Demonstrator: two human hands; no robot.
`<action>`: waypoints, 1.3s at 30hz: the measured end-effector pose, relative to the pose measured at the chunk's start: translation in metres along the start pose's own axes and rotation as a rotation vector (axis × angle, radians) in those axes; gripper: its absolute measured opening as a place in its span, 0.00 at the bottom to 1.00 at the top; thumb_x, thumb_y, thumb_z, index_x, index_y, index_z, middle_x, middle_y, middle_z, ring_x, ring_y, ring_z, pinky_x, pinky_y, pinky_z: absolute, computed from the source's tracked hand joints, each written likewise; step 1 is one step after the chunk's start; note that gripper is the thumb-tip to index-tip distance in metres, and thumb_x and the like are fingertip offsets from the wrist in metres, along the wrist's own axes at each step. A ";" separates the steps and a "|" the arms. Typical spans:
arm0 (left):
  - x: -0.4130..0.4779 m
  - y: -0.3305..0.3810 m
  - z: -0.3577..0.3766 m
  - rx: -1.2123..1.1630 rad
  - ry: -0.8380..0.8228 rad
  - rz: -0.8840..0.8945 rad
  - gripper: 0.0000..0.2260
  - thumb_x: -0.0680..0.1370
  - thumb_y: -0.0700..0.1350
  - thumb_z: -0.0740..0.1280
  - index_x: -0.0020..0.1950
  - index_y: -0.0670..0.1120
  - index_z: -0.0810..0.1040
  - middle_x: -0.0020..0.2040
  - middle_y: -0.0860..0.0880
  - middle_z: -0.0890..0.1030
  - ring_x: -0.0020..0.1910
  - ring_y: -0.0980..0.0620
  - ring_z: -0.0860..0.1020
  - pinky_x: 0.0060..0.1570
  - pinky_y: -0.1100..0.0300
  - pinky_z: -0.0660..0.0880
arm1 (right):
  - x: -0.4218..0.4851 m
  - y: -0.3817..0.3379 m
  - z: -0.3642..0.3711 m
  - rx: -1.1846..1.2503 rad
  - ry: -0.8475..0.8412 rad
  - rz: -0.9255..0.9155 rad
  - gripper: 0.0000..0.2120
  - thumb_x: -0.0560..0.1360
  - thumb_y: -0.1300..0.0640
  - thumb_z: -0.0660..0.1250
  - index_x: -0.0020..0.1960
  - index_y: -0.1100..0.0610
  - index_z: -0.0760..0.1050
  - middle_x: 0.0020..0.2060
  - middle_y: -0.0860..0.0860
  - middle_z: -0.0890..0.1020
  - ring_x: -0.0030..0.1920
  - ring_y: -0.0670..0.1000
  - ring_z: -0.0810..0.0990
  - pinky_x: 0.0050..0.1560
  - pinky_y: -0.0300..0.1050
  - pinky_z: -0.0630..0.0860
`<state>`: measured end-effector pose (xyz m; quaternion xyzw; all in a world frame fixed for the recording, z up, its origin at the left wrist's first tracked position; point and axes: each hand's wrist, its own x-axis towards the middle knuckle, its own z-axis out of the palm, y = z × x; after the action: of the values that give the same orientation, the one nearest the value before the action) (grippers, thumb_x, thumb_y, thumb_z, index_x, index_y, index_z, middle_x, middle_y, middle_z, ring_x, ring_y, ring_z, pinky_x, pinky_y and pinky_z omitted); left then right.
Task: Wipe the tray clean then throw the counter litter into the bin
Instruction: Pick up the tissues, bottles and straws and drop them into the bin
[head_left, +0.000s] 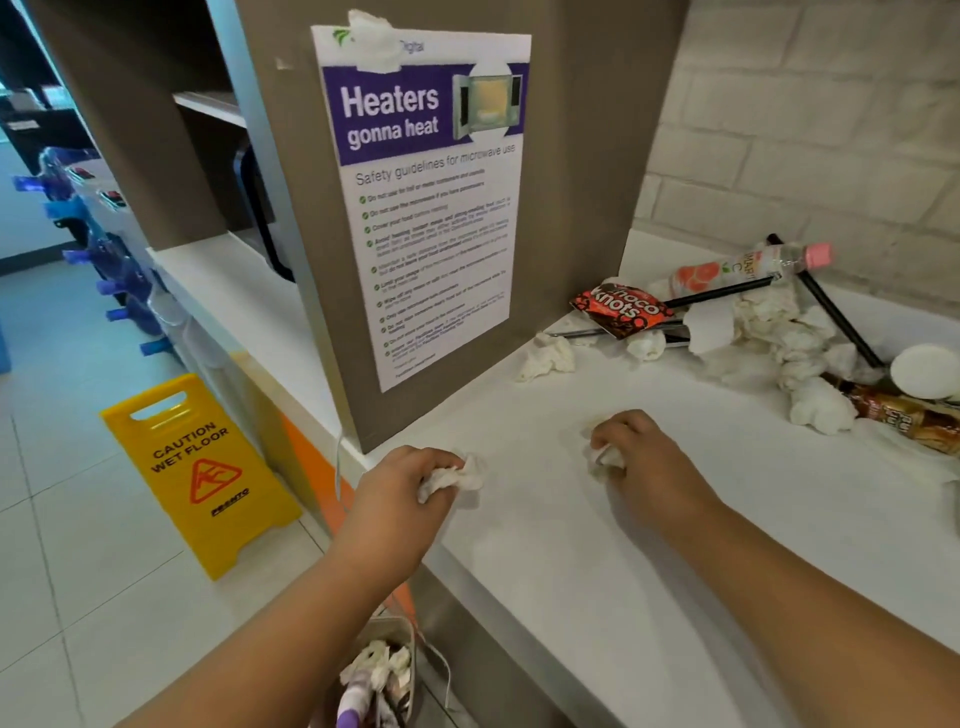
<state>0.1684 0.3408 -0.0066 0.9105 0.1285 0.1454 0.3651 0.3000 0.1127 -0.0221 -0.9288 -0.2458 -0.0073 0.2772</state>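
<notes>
My left hand (402, 488) grips a crumpled white tissue (457, 477) at the left edge of the white counter (597, 545). My right hand (644, 457) is curled round another crumpled tissue (605, 460) that lies on the counter. A loose tissue ball (545, 358) lies farther back. At the back right sits a litter pile: a red choco knots wrapper (621, 309), a plastic bottle with a pink cap (748, 267), several crumpled tissues (779, 332), a brown wrapper (904, 415) and black sticks (831, 312). The bin (379, 675) stands below the counter's edge, with tissues inside. No tray is visible.
A brown partition with a microwave safety poster (431, 208) rises at the counter's left. A yellow wet-floor sign (200, 473) stands on the tiled floor to the left. A brick wall (831, 130) backs the counter. A white round lid (924, 371) sits at the far right.
</notes>
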 end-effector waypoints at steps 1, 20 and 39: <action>-0.002 -0.006 -0.006 -0.008 -0.008 0.006 0.09 0.76 0.43 0.68 0.54 0.53 0.80 0.49 0.57 0.76 0.45 0.62 0.73 0.44 0.78 0.65 | 0.001 -0.006 0.001 -0.003 0.018 0.007 0.14 0.72 0.69 0.64 0.54 0.55 0.76 0.51 0.44 0.70 0.51 0.48 0.75 0.45 0.27 0.64; -0.054 -0.222 -0.074 0.063 -0.070 -0.363 0.08 0.75 0.44 0.69 0.53 0.54 0.80 0.50 0.55 0.77 0.48 0.56 0.74 0.46 0.67 0.65 | -0.049 -0.178 0.216 0.355 -0.436 -0.056 0.17 0.70 0.64 0.65 0.49 0.43 0.73 0.55 0.35 0.72 0.56 0.38 0.73 0.55 0.32 0.72; -0.068 -0.399 0.027 0.069 -0.097 -0.725 0.10 0.77 0.45 0.65 0.57 0.52 0.79 0.51 0.56 0.73 0.45 0.58 0.71 0.36 0.75 0.64 | -0.024 -0.062 0.530 0.129 -0.818 0.220 0.15 0.73 0.65 0.62 0.58 0.54 0.75 0.57 0.52 0.73 0.58 0.53 0.73 0.53 0.40 0.69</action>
<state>0.0640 0.5805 -0.3171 0.8236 0.4300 -0.0413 0.3675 0.1848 0.4215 -0.4422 -0.8567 -0.2347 0.4067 0.2136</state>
